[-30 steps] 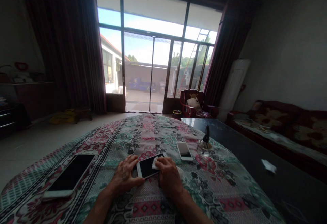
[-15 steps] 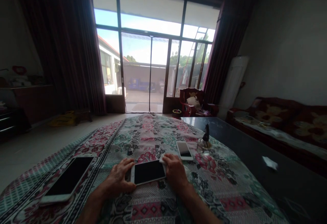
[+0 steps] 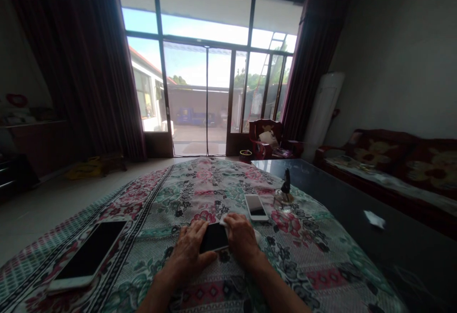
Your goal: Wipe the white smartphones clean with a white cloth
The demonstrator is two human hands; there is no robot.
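A white-framed phone with a black screen (image 3: 214, 238) lies flat on the flowered cloth (image 3: 157, 265), between my hands. My left hand (image 3: 193, 245) covers its left end, the thumb along the near edge and the fingers over the far edge. At the right end my right hand (image 3: 241, 237) has its fingers closed on a white cloth (image 3: 223, 220), pressed against the phone's corner. Just beyond that hand lies a smaller white phone (image 3: 256, 207). A larger white phone (image 3: 89, 255) rests at the left.
A small dark figurine (image 3: 286, 183) on a clear base stands at the back right of the cloth. Crumpled white paper (image 3: 374, 219) lies on the dark tabletop (image 3: 332, 199) at the right. Beyond are a wooden chair (image 3: 266, 139) and glass doors.
My left hand has moved right and now covers more of the phone's left end. My right hand stays at the right end with the white cloth. The whole view has shifted slightly.
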